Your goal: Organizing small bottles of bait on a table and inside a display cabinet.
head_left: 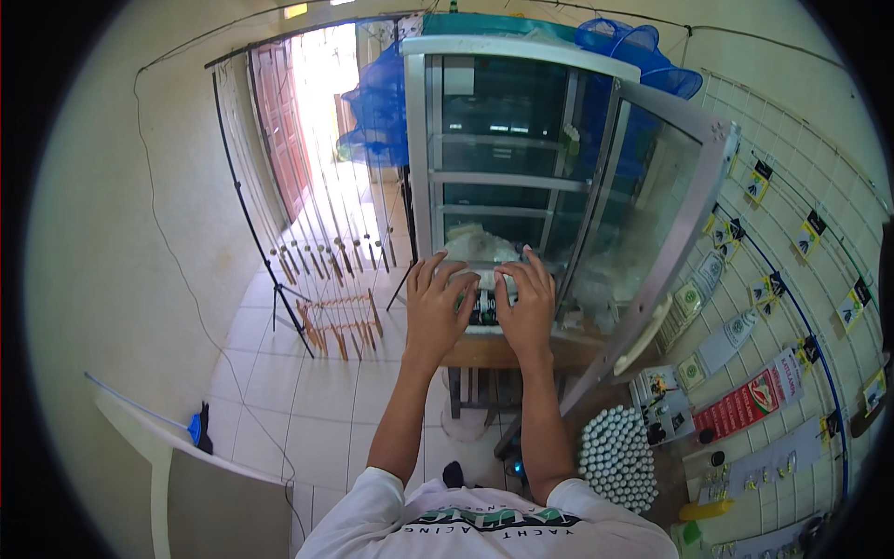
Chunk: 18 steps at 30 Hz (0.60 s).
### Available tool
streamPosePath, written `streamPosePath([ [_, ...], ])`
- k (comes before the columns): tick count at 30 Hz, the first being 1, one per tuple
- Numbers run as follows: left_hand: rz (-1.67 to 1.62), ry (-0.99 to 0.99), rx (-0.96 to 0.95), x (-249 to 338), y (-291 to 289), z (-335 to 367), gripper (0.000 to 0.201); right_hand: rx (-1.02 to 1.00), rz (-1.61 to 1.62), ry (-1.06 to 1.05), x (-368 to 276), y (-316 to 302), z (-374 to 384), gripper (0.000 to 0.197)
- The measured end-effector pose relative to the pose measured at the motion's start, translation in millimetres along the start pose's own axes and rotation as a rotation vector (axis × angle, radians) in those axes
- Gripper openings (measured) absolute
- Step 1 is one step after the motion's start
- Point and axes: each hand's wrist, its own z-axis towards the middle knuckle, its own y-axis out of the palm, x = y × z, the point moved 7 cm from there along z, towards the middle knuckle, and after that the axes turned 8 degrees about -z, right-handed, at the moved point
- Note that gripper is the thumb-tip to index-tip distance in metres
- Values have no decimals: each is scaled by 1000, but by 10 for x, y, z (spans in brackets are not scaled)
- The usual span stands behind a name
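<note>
With bent fingers on left hand (441,306) and right hand (528,304), reaching to a dark pack (484,309) between the thumbs; cannot tell if gripping it; just past the fingertips, can see cloudy plastic (479,245) in a glass cabinet (416,140)

Has a brown wooden table (494,351) carrying a metal-framed glass cabinet (512,181), with translucent plastic bagging (480,245) lying low inside it, and, below, pale floor tiles (317,401) bearing the table and a thin black stand (239,186).
</note>
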Motion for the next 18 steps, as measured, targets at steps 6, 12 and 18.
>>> streamPosePath([
  [6, -42, -115, -38, 384, -273, -656, 14, -86, 5, 7, -181, -440, -623, 10],
  [12, -104, -208, -65, 823, -390, -1188, 10, -124, 16, 57, -319, -943, -1071, 11],
  [18, -140, -238, -134, 1087, -419, -1330, 13, 122, -40, 89, -362, -1545, -1228, 25],
])
